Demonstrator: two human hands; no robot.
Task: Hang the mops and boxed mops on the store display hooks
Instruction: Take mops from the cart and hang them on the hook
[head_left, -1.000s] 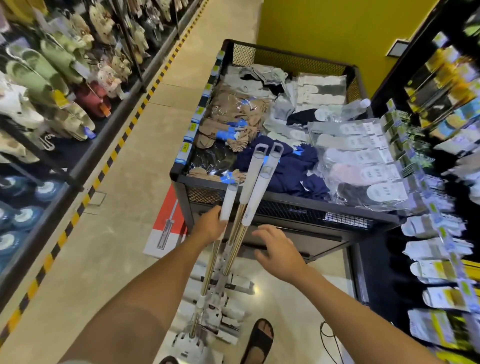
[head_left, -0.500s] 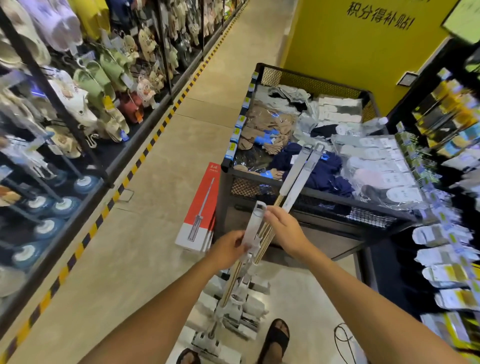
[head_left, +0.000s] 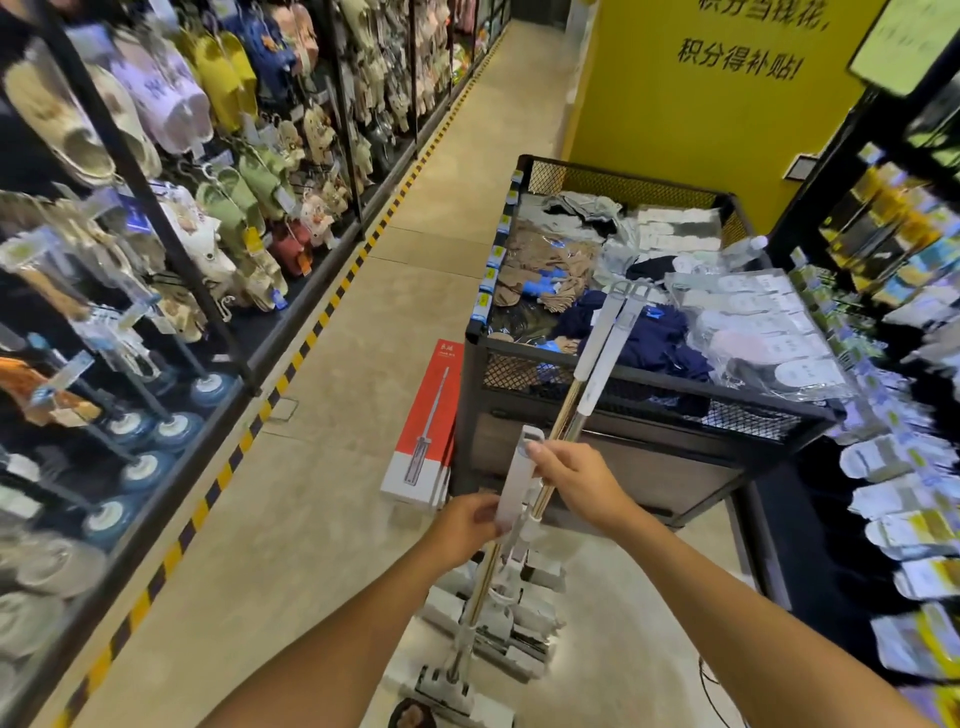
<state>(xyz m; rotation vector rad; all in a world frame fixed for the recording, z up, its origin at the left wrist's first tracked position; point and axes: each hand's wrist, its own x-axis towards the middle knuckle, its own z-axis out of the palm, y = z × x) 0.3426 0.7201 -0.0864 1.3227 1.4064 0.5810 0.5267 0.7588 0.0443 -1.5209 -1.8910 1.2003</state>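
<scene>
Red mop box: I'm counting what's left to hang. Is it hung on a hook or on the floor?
On the floor, not hung: the red mop box rests there beside the black mesh bin.

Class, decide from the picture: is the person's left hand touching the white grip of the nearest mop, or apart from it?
Touching. The head view shows the left hand pinching the white grip near its lower end, with no gap.
</scene>
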